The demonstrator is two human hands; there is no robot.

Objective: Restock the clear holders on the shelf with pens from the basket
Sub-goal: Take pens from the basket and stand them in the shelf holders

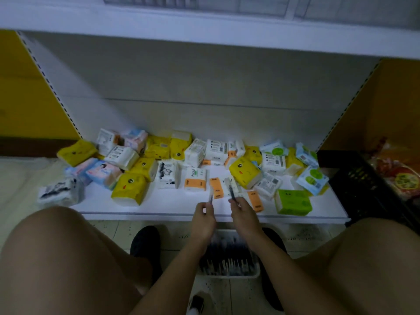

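Note:
A white basket (255,272) full of dark pens stands on the floor between my feet, partly hidden by my forearms. My left hand (203,218) pinches a pale pen (211,196) that points up over the shelf's front edge. My right hand (244,215) grips a dark pen (231,189), also pointing away from me. Both hands hover just above the low white shelf (181,206). Clear holders (193,2) show blurred on the upper shelf at the top of the view.
Several tissue packs (129,188) in yellow, white, orange and green lie scattered across the low shelf. A black crate (359,185) with snack bags stands at the right. My bare knees frame the view; dark shoes flank the basket.

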